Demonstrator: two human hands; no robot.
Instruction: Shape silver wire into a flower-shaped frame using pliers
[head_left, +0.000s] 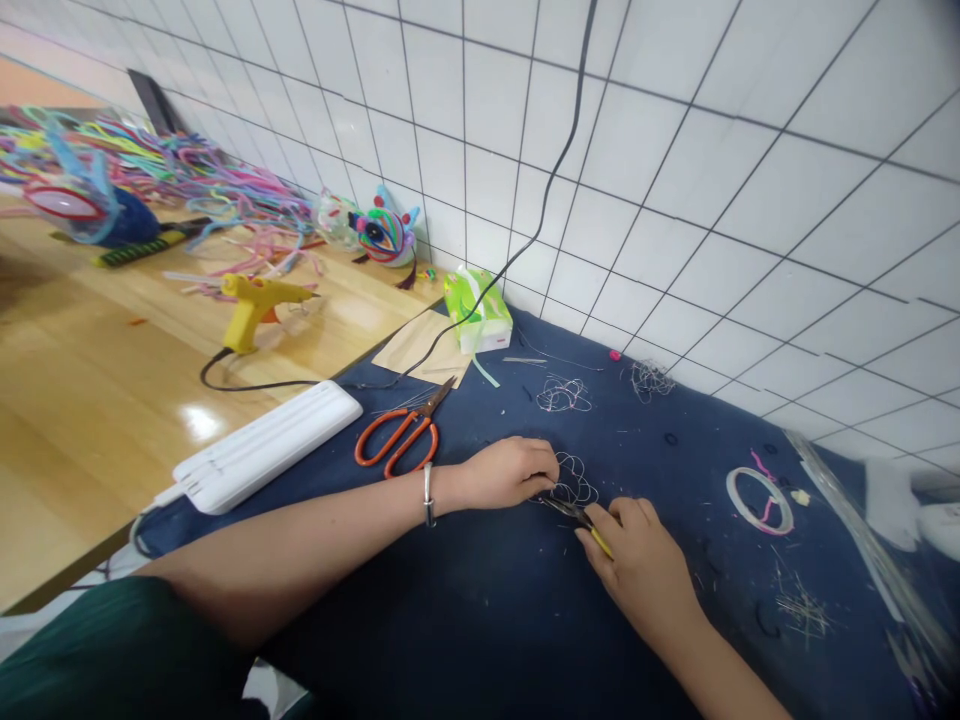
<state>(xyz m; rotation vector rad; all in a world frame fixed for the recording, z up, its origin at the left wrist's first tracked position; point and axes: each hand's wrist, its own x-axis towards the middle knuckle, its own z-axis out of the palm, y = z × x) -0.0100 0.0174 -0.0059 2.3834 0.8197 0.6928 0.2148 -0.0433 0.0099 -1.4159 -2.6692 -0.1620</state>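
Note:
My left hand (514, 472) is closed, pinching the edge of a looped thin wire shape (576, 480) just above the dark blue cloth. In my right hand (641, 555) is a pair of pliers with yellow handles (602, 542), the fingers wrapped round them. The dark jaws point left and reach the wire beside my left fingertips; whether they grip it I cannot tell. Another looped wire shape (564, 394) lies on the cloth behind my hands. Scissors with orange handles (397, 440) rest left of my left hand, their blades pointing away.
A white power strip (270, 445) lies at the left, with a yellow glue gun (259, 305) on the wooden table. A tissue pack (478, 310) stands by the tiled wall. Tangled wire (651, 380), a white ring (760, 500) and wire scraps (804, 608) lie farther right. A black cord hangs down the wall.

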